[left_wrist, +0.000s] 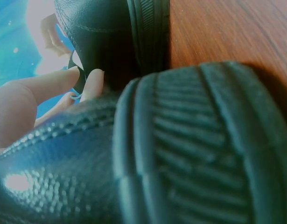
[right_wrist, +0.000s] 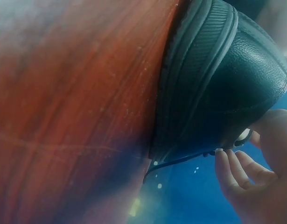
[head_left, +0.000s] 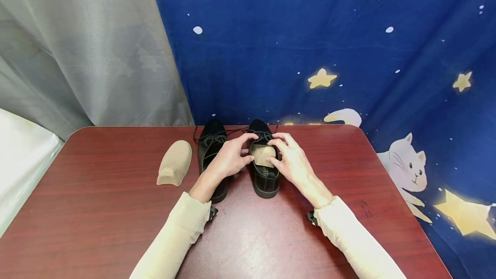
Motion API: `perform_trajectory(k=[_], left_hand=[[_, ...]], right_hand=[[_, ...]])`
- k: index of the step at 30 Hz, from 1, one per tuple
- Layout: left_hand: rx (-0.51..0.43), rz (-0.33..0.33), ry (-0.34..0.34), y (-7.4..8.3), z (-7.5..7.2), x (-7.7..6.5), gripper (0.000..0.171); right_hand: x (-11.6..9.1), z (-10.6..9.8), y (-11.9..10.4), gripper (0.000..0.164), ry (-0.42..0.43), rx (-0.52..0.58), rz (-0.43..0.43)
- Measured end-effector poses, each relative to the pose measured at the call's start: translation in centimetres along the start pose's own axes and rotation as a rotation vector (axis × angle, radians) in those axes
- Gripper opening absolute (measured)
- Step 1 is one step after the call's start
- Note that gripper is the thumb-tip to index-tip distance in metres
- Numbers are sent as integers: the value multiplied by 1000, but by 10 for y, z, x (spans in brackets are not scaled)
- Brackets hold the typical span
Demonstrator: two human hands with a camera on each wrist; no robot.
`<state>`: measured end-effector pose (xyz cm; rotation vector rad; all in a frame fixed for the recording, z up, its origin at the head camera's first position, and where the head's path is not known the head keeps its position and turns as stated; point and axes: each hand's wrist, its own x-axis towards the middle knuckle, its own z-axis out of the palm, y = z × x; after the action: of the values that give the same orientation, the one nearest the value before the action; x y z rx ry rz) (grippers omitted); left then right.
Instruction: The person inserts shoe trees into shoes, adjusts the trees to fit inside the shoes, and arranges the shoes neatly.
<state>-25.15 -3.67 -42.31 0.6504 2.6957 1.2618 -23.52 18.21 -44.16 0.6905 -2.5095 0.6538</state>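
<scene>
A beige insole (head_left: 264, 154) lies part-way inside the opening of the right-hand black lace-up shoe (head_left: 266, 184), and its upper face shows. My left hand (head_left: 231, 155) holds the left side of that opening, thumb at the rim and index finger by the laces. From the other side my right hand (head_left: 293, 158) pinches the insole, its thumb over the near right corner. In the right wrist view its curled fingers (right_wrist: 226, 169) reach the rim, where a pale bit of insole (right_wrist: 244, 136) shows. The far part of the insole is hidden in the shoe.
Another black lace-up shoe (head_left: 213, 141) stands to the left, partly under my left hand and wrist. A second beige insole (head_left: 175, 162) lies on the reddish-brown table (head_left: 104, 210) further left. Behind the table's far edge hang a grey curtain (head_left: 97, 46) and a blue starry curtain (head_left: 255, 46).
</scene>
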Motion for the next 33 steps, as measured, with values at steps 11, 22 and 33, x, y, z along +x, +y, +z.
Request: perform_trajectory(k=[11, 22, 33], left_hand=[[-7, -27, -6, 2, -2, 0, 56], [3, -15, -19, 2, 1, -2, 56], [14, 33, -68, 4, -4, -3, 60]], right_hand=[[4, -1, -1, 41, -10, 15, -3], [2, 2, 1, 40, -17, -7, 4], [1, 1, 3, 54, -10, -28, -34]])
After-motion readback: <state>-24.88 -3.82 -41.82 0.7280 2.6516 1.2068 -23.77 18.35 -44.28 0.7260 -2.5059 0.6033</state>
